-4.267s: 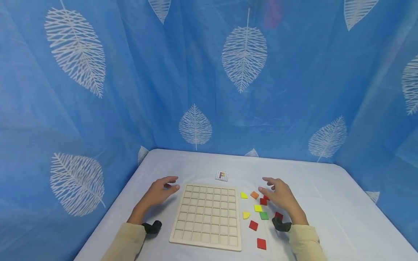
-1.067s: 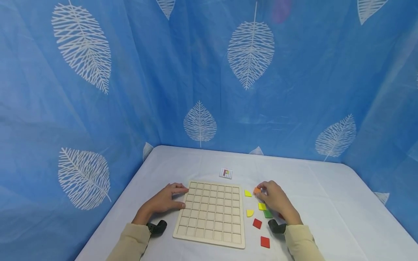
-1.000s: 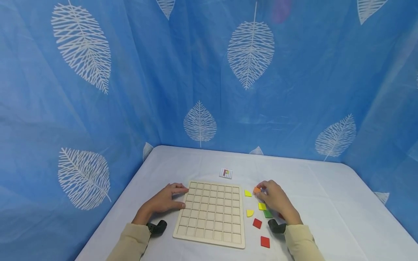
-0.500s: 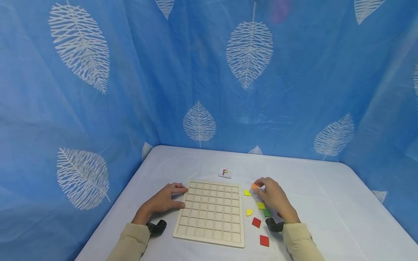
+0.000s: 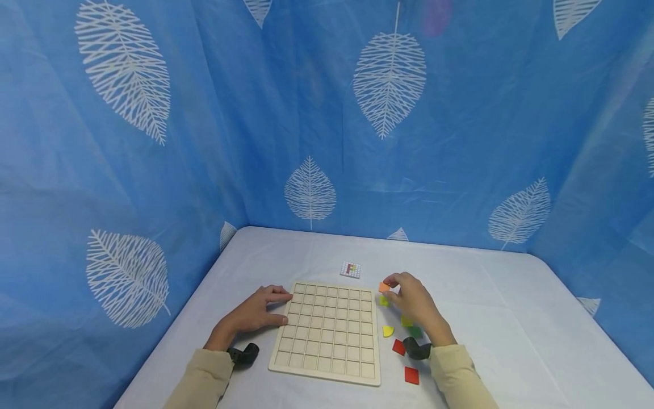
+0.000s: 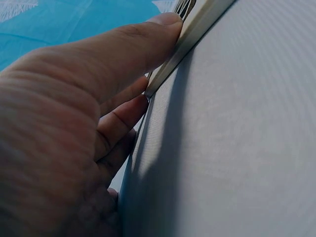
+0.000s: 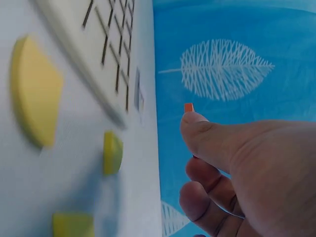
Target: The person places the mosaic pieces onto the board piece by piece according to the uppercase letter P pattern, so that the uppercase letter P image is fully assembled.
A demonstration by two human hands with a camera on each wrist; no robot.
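Right hand (image 5: 415, 300) had it, the orange tile (image 5: 384, 287) pinched between thumb and fingers, up off the table (image 5: 511, 318)! Close below that grip lay a yellow piece (image 5: 384, 301), and beyond the hand to its left sat a gridded card (image 5: 350, 270); the left hand (image 5: 257, 311), thumb and fingers spread, touched the wooden board (image 5: 327, 322) just to its right

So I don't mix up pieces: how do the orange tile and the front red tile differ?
The orange tile is pinched in the right hand; the front red tile is untouched.
The orange tile is raised off the table; the front red tile lies flat on it.
That hand partly covers the orange tile; the front red tile shows whole.
Both are plain, single-coloured pieces.
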